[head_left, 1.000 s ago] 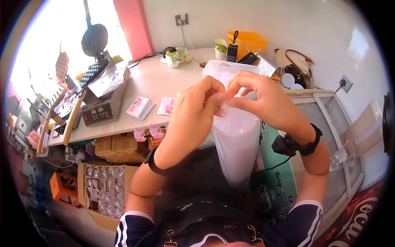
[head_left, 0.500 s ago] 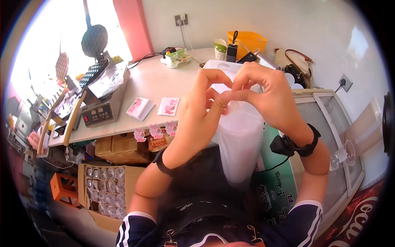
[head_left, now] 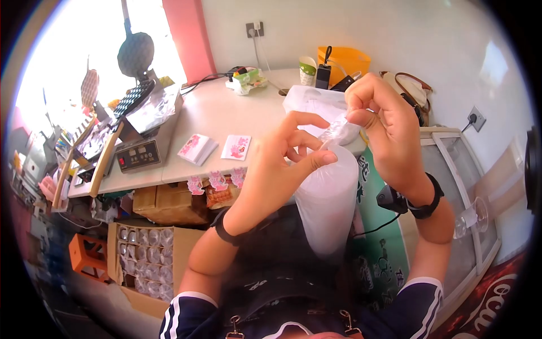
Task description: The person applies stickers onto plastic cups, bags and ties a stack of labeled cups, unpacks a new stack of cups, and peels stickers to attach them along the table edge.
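Pinching the gathered end of a white bag [head_left: 326, 206] between thumb and forefinger, the person's right hand [head_left: 389, 124] stands above and to the right of it, the thin plastic twisted into a neck [head_left: 337, 131] that slants down leftward to the bag's round top; the left hand [head_left: 285, 155] is loosely spread on the other side, thumb and fingers apart, the thumb reaching over the left part of that top, though whether its tip touches the plastic cannot be told. The bag is in front of the person's chest, on the near side of the desk [head_left: 220, 107], its long axis running steeply down from the hands toward the body; what bears its lower end cannot be made out. So the bag lies below and between the hands: the left is nearer to its bulk, while the right alone has a clear hold on the neck's free end. Behind the hands a white container [head_left: 310, 100] sits on the desk, with printed cards [head_left: 236, 147] off to the left, and a green panel [head_left: 375, 237] shows just right of the bag
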### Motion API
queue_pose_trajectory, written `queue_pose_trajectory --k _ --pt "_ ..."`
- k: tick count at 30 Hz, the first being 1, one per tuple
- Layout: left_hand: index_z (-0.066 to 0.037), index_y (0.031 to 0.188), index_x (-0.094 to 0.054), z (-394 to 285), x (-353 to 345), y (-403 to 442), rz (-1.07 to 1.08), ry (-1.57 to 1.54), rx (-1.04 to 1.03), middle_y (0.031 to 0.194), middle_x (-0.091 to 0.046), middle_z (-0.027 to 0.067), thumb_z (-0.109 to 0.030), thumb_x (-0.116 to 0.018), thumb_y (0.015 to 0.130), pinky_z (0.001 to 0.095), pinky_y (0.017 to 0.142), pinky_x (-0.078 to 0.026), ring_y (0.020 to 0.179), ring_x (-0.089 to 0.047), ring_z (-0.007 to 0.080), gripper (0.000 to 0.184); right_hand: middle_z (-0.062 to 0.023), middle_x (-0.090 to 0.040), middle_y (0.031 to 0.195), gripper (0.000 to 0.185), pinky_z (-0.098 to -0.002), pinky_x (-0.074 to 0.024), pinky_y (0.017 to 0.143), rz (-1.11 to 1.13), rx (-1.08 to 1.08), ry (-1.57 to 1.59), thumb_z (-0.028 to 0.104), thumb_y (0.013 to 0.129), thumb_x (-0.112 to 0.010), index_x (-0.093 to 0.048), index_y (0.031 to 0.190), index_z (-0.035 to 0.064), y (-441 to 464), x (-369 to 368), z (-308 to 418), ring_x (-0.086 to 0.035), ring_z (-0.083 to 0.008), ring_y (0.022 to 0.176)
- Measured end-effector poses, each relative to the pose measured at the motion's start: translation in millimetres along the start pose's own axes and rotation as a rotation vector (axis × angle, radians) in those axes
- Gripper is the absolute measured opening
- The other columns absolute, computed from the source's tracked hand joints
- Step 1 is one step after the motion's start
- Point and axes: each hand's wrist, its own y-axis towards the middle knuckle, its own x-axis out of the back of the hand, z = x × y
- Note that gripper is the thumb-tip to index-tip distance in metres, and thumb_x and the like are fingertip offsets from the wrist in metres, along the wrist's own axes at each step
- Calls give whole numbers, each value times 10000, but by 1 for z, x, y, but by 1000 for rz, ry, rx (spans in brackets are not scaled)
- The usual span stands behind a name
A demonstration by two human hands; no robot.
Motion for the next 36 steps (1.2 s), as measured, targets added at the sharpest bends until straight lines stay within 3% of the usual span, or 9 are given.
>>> queue_pose_trajectory --k 3,7,10,12,14,19,24,29,36 --pt "-17 1000 -635 -3 -1 -3 80 66 62 739 -669 2 -104 -750 816 199 582 -387 678 -519 28 234 -55 -488 789 123 -271 -401 675 -32 55 102 61 892 -601 -505 855 -5 -2 0 4 -457 -152 723" --pt "-53 837 -680 -4 -3 -9 45 163 -310 752 -601 44 -126 -729 807 333 691 -425 765 -519 241 93 -96 -480 877 174 -275 -381 809 -49 -8 61 149 928 -570 -492 840 21 -10 2 21 -486 -170 829" --pt "-45 805 -641 16 -8 -29 -92 -177 -327 968 -609 50 -61 -660 825 369 847 -415 1020 -490 265 32 -113 -456 923 192 -330 -370 859 86 -12 -20 187 949 -541 -490 949 1 -9 22 8 -464 -210 892" --pt "-24 859 -589 8 25 -47 49 -474 -9 862 -641 93 -96 -555 924 317 850 -444 907 -586 200 103 -60 -424 1014 215 -301 -363 923 16 -141 -99 194 1015 -422 -461 1104 3 -9 32 -9 -441 -162 929" --pt "-7 921 -544 11 47 -73 -99 -789 -48 823 -661 118 -149 -512 979 299 818 -445 834 -618 164 157 -173 -629 984 332 -346 -512 825 115 52 9 40 881 -689 -517 1152 -45 4 28 -12 -625 -254 861" --pt "-27 881 -508 -24 145 -170 -464 -579 -145 848 -693 185 -148 -526 971 328 797 -468 825 -669 245 153 -155 -637 999 227 -302 -524 790 196 -163 85 -37 886 -644 -552 1093 -56 -3 3 -17 -622 -208 867" --pt "-42 917 -522 -119 232 -259 -1112 133 -169 900 -675 198 -295 -430 1034 364 826 -546 946 -673 298 294 -164 -653 1015 211 -297 -544 792 260 -126 113 -54 883 -647 -570 1079 -65 -7 -18 -11 -632 -201 870" --pt "-9 883 -537 -141 314 -308 -1396 589 -329 913 -684 277 -178 -442 1027 391 914 -505 982 -656 341 242 -160 -662 1020 203 -299 -552 790 323 -199 35 -47 882 -654 -589 1074 -65 -7 -40 -11 -641 -202 880" --pt "-1 838 -566 -112 462 -390 -1555 891 -381 853 -705 228 -147 -440 1018 326 802 -528 808 -661 242 263 -96 -576 1091 207 -258 -465 831 409 -269 -189 90 976 -534 -546 1161 -3 -7 -34 -78 -545 -167 887"
